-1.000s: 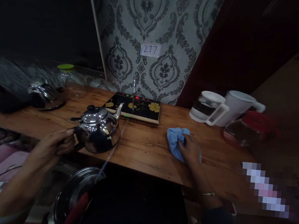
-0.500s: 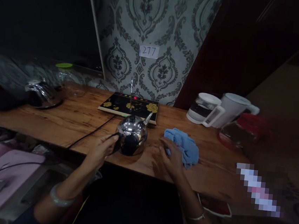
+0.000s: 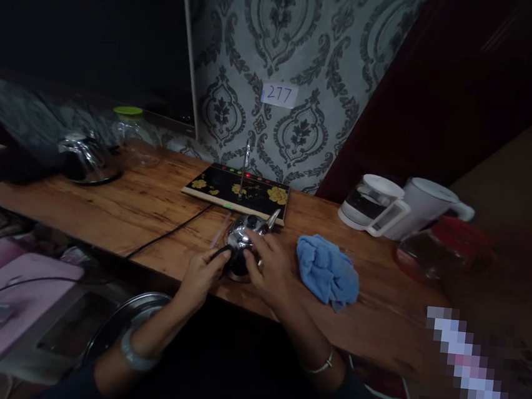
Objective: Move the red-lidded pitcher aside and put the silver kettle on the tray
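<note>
A small shiny metal kettle with a black handle and a short spout stands upright near the table's front edge, its spout pointing to the far right. My left hand is closed around the black handle. Over the right side of the kettle lies my right hand, fingers apart and fingertips touching the shiny body just below the lid; it covers part of the kettle. To the right of this hand sits a crumpled blue cloth.
Behind the kettle is a black flowered electric tea stove with a thin upright spout; its cord crosses the table. A second kettle and glass jar stand left, white-lidded jug, white pitcher and red-lidded pot right.
My right hand has moved left from beside the blue cloth onto the kettle. The left hand keeps its hold on the handle. The whole view has shifted slightly.
</note>
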